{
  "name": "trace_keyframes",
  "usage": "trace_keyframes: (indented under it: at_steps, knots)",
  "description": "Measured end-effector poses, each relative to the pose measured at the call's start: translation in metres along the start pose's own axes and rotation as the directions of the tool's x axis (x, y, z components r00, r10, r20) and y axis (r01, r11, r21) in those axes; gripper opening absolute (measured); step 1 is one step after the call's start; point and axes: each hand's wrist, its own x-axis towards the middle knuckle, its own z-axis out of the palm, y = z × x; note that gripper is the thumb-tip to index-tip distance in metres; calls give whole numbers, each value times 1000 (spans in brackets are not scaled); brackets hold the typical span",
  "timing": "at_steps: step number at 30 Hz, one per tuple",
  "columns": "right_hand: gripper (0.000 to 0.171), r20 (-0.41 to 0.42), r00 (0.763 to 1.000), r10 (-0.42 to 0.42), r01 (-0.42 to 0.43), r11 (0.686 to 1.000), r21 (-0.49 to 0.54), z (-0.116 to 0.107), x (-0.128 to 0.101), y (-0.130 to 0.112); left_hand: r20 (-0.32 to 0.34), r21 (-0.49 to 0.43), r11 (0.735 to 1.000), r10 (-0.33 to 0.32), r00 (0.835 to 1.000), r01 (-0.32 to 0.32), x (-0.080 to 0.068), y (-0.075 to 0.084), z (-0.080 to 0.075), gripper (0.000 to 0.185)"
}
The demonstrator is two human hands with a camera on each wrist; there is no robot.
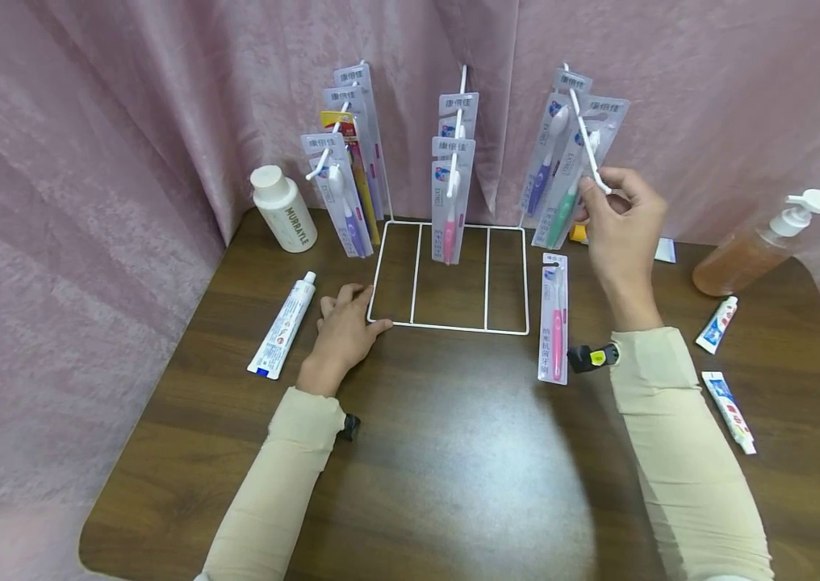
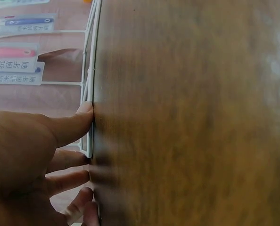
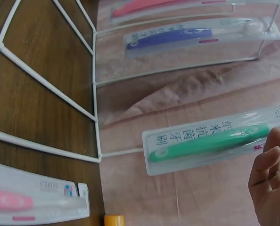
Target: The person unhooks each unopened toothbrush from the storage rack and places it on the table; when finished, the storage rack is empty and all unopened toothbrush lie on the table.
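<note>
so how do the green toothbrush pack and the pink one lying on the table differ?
The green toothbrush pack hangs on the rack's right hook, beside the right hand; the pink pack lies flat on the table, right of the wire base. Handle colour differs: green versus pink. Both are clear blister packs of similar size.

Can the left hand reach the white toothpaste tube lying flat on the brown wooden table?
Probably yes. The left hand rests at the white wire rack's corner, the white toothpaste tube lies just beside it, and only bare wooden table shows between them.
</note>
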Motion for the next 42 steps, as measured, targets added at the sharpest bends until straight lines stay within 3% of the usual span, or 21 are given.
trace_keyframes:
  at_steps: [5, 8, 10, 13, 16, 19, 23, 34, 37, 42]
  knots:
    - [21, -8, 999, 49, -48, 995, 85, -17, -2, 3, -4, -9, 1000, 3, 1000, -3, 1, 1, 0, 80]
    - [19, 0, 990, 142, -142, 989, 33, -32, -6, 8, -3, -23, 1000, -3, 1000, 3, 2, 0, 1, 80]
    - [12, 4, 978, 208, -207, 975, -84, -43, -9, 12, 3, -18, 1000, -5, 1000, 5, 1, -1, 1, 81]
    - [19, 14, 950, 313, -295, 907, -302, -59, -13, 18, 3, -19, 1000, -5, 1000, 5, 1, -1, 0, 81]
    - [42, 46, 912, 408, -332, 800, -500, -71, -18, 28, 2, -11, 1000, -4, 1000, 4, 0, -1, -1, 81]
    - [49, 81, 867, 492, -354, 720, -597, -78, -23, 41, 1, -5, 1000, -3, 1000, 3, 0, -1, -2, 81]
    - [49, 90, 809, 580, -397, 654, -644, -84, -30, 58, 2, 0, 1000, 1, 1000, -1, 0, -1, -1, 80]
    - [46, 80, 718, 692, -469, 565, -679, -88, -41, 80, 2, -20, 1000, -2, 1000, 2, -1, 0, 0, 80]
    - [45, 84, 713, 696, -459, 554, -695, -88, -44, 80, 6, -20, 1000, -4, 1000, 4, -2, 0, 0, 81]
    - [40, 61, 726, 685, -468, 557, -686, -88, -48, 82, 9, -15, 1000, -6, 1000, 6, -1, -1, 1, 80]
